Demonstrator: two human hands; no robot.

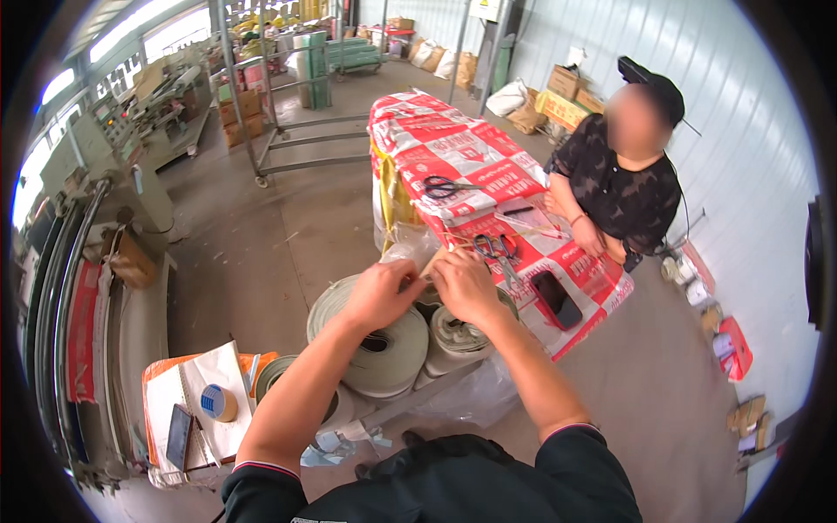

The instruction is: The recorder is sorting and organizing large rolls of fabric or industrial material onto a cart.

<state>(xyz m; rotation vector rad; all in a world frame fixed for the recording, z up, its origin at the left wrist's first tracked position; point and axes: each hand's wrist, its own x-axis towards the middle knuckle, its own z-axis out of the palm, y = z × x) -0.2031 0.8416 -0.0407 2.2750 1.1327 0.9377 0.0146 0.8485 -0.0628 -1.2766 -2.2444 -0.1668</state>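
Both my hands are close together above several large rolls of pale film, the biggest roll [394,349] on the left and a smaller roll [456,336] on the right. My left hand [384,292] has its fingers curled in a pinch; what they hold is hidden. My right hand [466,283] is closed on the edge of a flat tan piece [433,260] that shows between the two hands. Crumpled clear plastic [410,242] lies just beyond them. Scissors [495,247] with dark handles rest beside my right hand on a red-and-white covered table [462,144].
More scissors [440,186] and a dark phone [555,299] lie on the table. A person [623,174] in black stands at its right side. At lower left are a notebook [214,375], a tape roll [218,403] and another phone [179,436]. Machine rollers [74,322] run along the left; a metal rack [318,131] stands ahead.
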